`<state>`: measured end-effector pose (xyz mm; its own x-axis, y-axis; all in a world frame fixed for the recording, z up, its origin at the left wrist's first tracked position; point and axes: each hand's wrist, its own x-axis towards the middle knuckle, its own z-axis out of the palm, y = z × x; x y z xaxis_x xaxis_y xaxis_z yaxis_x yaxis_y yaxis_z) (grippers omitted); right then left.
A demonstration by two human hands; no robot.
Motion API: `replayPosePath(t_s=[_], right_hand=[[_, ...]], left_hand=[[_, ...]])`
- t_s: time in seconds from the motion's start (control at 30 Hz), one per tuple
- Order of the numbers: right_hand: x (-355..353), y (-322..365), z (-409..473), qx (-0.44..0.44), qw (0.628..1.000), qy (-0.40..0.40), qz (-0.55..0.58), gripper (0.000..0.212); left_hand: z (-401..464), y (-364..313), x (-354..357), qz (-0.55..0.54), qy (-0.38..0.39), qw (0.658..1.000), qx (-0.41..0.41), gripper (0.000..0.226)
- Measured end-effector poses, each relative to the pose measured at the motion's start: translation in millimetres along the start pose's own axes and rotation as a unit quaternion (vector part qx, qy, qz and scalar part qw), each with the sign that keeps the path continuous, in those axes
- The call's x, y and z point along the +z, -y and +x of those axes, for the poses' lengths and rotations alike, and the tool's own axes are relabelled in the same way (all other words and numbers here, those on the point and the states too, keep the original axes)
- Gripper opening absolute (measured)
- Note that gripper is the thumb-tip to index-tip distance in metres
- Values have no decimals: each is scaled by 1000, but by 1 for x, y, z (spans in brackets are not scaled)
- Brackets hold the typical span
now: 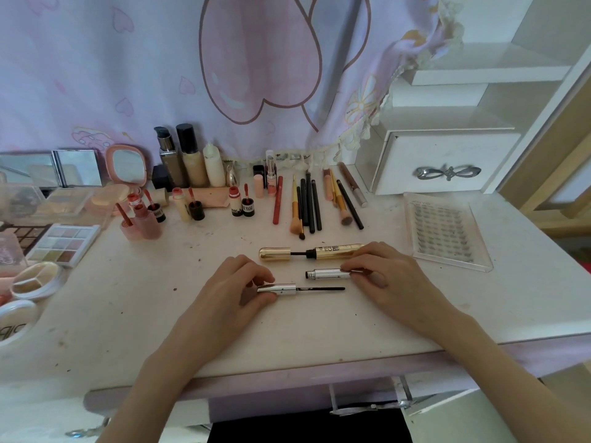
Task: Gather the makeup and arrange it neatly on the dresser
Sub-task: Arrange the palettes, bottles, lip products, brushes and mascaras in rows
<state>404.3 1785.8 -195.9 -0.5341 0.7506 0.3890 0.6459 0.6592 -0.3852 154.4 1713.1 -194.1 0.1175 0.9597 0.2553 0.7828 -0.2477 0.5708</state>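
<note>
Near the front edge of the white dresser top (319,324), the left hand (233,282) pinches the silver cap of a thin black-wand mascara applicator (297,289), and the right hand (380,270) pinches the far end of its matching silver tube (329,274). Both pieces lie left to right, roughly parallel, with the tube just behind the wand and shifted right. The wand tip points right and the tube's dark mouth faces left, so joining them seems to call for lining the two up along one axis and sliding them together. Whether the tube rests on the surface or is slightly lifted is hard to tell. Just behind lies a gold mascara (311,252), its cap pulled partly off. Farther back run a row of pencils and brushes (311,203) and small red-capped lip bottles (238,204). A clear tray of lashes (444,231) sits to the right.
</note>
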Motion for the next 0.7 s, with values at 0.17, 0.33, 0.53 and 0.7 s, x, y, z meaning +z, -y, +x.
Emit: replayPosePath(t_s=[0.17,0.33,0.53,0.7], right_hand=[[1,4,6,4,1000,6,26,20],[-1,6,8,2,999,14,29,18],[0,7,9,4,999,23,32,19],[0,6,9,4,999,25,29,20]], left_hand=[[4,-6,4,1,11,1000,7,18],[4,-9,7,-1,12,1000,9,13],[4,-7,8,-4,17,1000,13,19],[3,-6,8,-1,18,1000,17,21]])
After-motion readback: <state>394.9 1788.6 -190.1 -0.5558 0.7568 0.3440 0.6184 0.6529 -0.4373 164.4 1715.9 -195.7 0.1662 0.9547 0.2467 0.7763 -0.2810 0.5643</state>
